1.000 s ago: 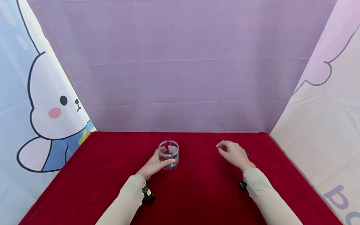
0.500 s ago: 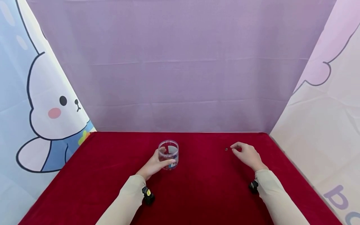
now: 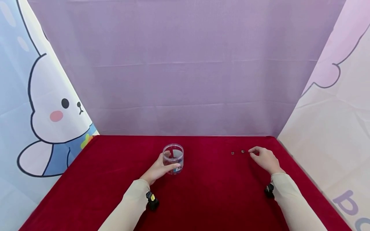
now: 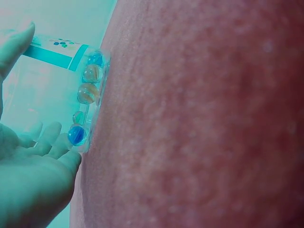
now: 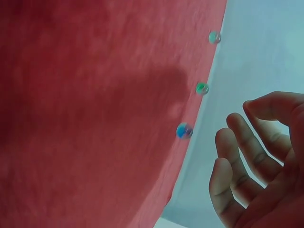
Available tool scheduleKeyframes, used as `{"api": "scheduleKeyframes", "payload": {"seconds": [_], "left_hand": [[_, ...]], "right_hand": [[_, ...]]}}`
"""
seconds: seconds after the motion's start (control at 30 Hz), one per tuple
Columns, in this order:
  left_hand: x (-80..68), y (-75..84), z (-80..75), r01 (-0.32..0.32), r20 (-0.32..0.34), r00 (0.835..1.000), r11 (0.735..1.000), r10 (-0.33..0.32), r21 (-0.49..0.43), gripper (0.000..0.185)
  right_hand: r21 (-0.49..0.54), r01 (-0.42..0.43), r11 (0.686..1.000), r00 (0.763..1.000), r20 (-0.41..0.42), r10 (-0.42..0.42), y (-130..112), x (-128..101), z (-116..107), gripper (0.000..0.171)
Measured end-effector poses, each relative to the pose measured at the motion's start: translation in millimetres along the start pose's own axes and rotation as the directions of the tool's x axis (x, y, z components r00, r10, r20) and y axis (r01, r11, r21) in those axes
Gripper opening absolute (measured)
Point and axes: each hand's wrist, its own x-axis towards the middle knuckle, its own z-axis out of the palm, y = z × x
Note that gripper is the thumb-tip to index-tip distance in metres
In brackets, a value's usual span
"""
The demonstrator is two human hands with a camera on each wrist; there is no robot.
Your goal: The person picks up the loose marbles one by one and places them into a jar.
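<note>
My left hand [image 3: 160,168] grips a clear plastic jar [image 3: 173,150] standing lidless on the red cloth, fingers behind it and thumb across the front. Low inside the jar, the left wrist view shows several glass marbles, among them a blue marble [image 4: 77,136] and an amber-swirled marble [image 4: 88,93]. My right hand [image 3: 265,159] hovers above the cloth at the right, fingers loosely bent and holding nothing. Just left of its fingertips lie two small marbles, the nearer marble [image 3: 242,151] and another marble [image 3: 232,153]. In the right wrist view a third, blue marble [image 5: 184,130] shows, hidden in the head view.
The red cloth [image 3: 202,199] covers the table. A purple curtain [image 3: 185,80] hangs along its back edge, a rabbit-print sheet [image 3: 52,89] stands at the left, and a pale printed sheet [image 3: 341,128] at the right. Each wrist wears a small black camera [image 3: 268,191].
My right hand has moved rightward step by step, with first one marble and then a second coming into sight left of it. The left hand and the jar stay still.
</note>
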Motion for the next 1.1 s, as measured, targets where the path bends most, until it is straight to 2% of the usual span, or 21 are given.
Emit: {"api": "scheduleKeyframes", "payload": {"seconds": [0.3, 0.67, 0.97, 1.1], "left_hand": [[0.9, -1.3, -0.7, -0.001, -0.003, 1.0, 1.0, 0.001, 0.001, 0.098], [0.6, -1.2, -0.4, -0.007, -0.003, 1.0, 1.0, 0.007, -0.01, 0.098], [0.1, -0.3, -0.5, -0.006, -0.003, 1.0, 1.0, 0.006, -0.006, 0.098], [-0.3, 0.0, -0.8, -0.004, -0.001, 1.0, 1.0, 0.004, -0.006, 0.098]], "right_hand": [[-0.015, -0.063, 0.998, 0.997, 0.035, 0.064, 8.4, 1.1, -7.4, 0.03], [-0.03, -0.061, 0.998, 0.992, 0.112, 0.064, 16.6, 4.0, -5.4, 0.031], [-0.02, 0.021, 1.0, 0.986, 0.164, -0.018, 24.3, 9.5, 1.2, 0.034], [-0.023, 0.022, 1.0, 0.984, 0.175, -0.017, 22.0, 9.4, 0.7, 0.034]]}}
